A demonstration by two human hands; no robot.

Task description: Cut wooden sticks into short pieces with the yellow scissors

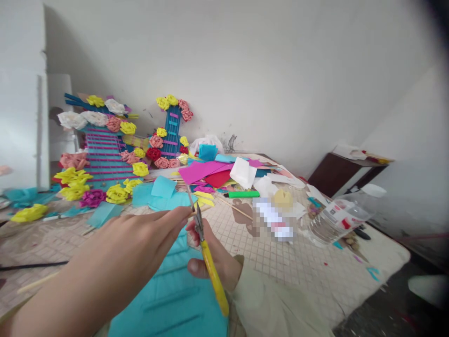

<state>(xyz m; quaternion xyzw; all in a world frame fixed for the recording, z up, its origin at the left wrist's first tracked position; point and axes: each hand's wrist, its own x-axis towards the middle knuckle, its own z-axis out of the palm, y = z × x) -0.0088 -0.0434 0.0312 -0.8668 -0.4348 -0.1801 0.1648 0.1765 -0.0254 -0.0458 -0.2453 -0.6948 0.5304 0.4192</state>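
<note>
My left hand [136, 243] reaches forward over the table, its fingertips pinched on a short, thin tan stick [192, 214]. My right hand [213, 264] is closed round yellow-handled scissors [210, 267]. Their metal blades [196, 213] point up and away and meet the stick right at my left fingertips. A turquoise sheet [175, 299] lies under both hands, near the front edge of the table.
Blue stick frames covered in paper flowers [105, 140] stand at the back left. A heap of coloured paper [217, 171], a green marker [243, 194] and a lying plastic bottle [336, 217] are beyond. A dark side table [336, 173] stands at the right.
</note>
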